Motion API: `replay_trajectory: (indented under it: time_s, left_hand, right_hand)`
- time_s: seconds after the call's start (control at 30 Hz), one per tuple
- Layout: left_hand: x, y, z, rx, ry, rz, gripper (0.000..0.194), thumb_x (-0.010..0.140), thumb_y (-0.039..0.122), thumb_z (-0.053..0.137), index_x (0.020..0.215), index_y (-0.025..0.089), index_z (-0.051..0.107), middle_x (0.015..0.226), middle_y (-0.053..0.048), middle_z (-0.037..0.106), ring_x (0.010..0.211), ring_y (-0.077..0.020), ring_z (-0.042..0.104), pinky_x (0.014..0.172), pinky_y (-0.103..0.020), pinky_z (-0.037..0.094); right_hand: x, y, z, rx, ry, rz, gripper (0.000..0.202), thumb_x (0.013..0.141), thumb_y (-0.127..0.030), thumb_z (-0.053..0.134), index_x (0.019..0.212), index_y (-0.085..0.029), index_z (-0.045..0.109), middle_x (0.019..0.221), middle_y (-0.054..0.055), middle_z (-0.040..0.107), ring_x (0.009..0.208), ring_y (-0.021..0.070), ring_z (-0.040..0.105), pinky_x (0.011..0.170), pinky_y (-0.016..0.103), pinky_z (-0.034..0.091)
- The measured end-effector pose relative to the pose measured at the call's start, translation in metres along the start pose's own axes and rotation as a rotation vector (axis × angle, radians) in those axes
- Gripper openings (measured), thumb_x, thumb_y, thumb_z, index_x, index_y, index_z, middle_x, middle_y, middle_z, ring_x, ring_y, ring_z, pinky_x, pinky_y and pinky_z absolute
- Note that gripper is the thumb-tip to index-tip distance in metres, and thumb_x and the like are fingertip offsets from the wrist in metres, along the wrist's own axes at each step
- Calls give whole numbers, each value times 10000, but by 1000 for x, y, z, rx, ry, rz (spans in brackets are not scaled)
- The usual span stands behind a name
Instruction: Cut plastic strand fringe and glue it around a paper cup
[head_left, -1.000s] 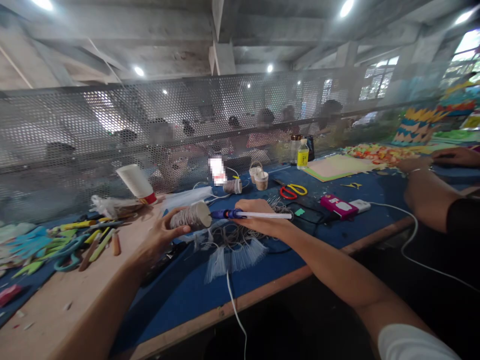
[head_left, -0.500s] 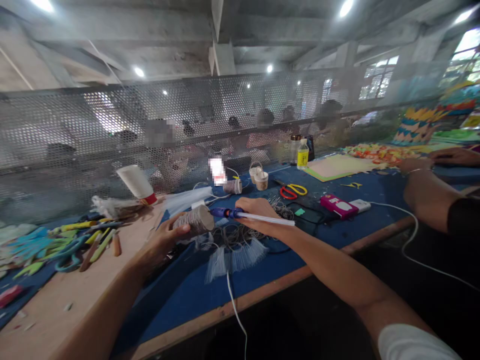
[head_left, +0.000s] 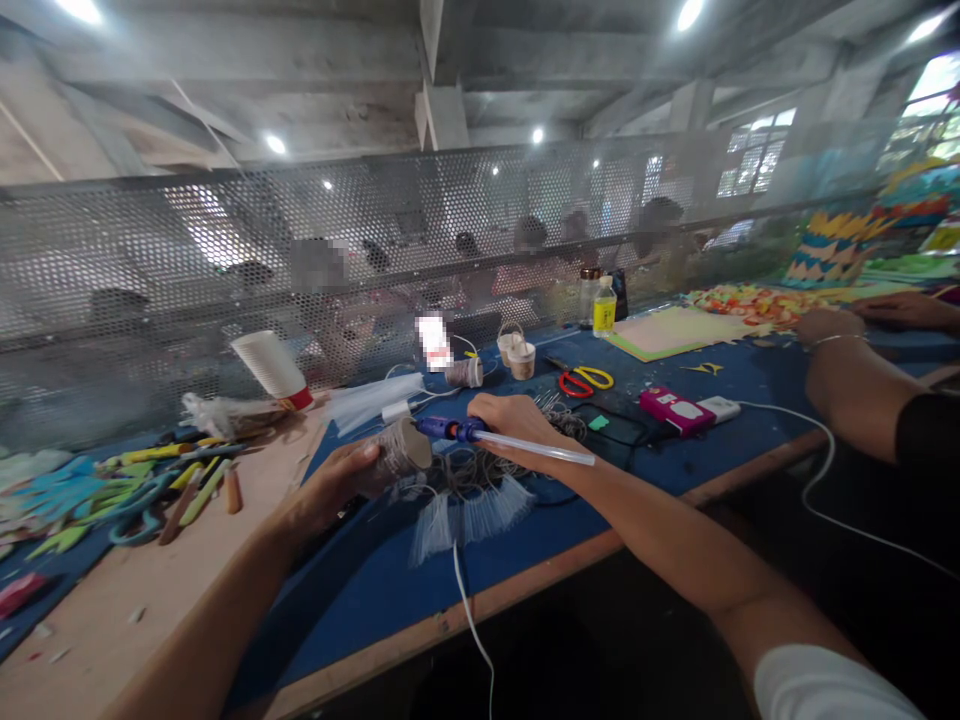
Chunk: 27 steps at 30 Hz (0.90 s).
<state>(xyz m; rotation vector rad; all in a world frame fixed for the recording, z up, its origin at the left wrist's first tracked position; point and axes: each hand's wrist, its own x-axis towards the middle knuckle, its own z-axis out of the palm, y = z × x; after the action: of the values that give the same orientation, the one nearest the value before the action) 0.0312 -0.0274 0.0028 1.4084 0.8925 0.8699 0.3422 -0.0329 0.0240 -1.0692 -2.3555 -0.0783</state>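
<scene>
Wrapped round a paper cup [head_left: 401, 452] wound with grey-brown cord, my left hand [head_left: 337, 482] is closed, its thumb on top. The cup lies tilted, with one round end facing right. My right hand [head_left: 510, 420] is closed on a blue-purple glue gun [head_left: 444, 429], and a long clear glue stick [head_left: 540, 448] sticks out behind it. The gun's nozzle is at the cup's edge; whether it touches I cannot tell. Beneath my hands lie a tangle of grey cord [head_left: 480, 468] and a fan of clear glue sticks [head_left: 472, 518].
Behind stand a cord-wrapped cup [head_left: 465, 373], small bucket-like cups [head_left: 523, 361] and a lit phone [head_left: 433, 342]. Red-yellow scissors [head_left: 585, 381] and a magenta box [head_left: 676, 412] are right. Stacked paper cups [head_left: 271, 368] and tools [head_left: 196, 492] stand left. A co-worker's arm [head_left: 851, 370] reaches in.
The cup has turned a little in my left hand, and its thumb sits higher. My right hand and the glue gun have shifted slightly left.
</scene>
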Motion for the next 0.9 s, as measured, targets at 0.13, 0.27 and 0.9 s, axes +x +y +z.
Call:
replay_trajectory:
  time_s: [0.13,0.27,0.9]
  left_hand:
    - [1,-2,0,25,28,-39,425,808,561,689,869,144,748,721,-70,694,592,-177,588,520,-261,435]
    - [1,-3,0,-8,34,-74,433,801,592,673,872,168,732,715,-67,693,587,-180,598,498,-256,442]
    - [3,-4,-10,54,97,-81,429,804,585,656,865,168,733,716,-88,696,603,-199,591,487,-269,420]
  right_hand:
    - [0,0,0,-27,-13,-9,195,960,-362,581,985,-172,619,981,43,668,777,162,582,596,272,222]
    - [1,-2,-2,-53,-32,-9,176,966,-338,571,965,-166,611,970,46,665,774,162,579,594,276,217]
    - [0,-1,0,-81,-57,-24,246,1000,-393,524,960,-163,600,989,51,669,765,162,587,597,288,207]
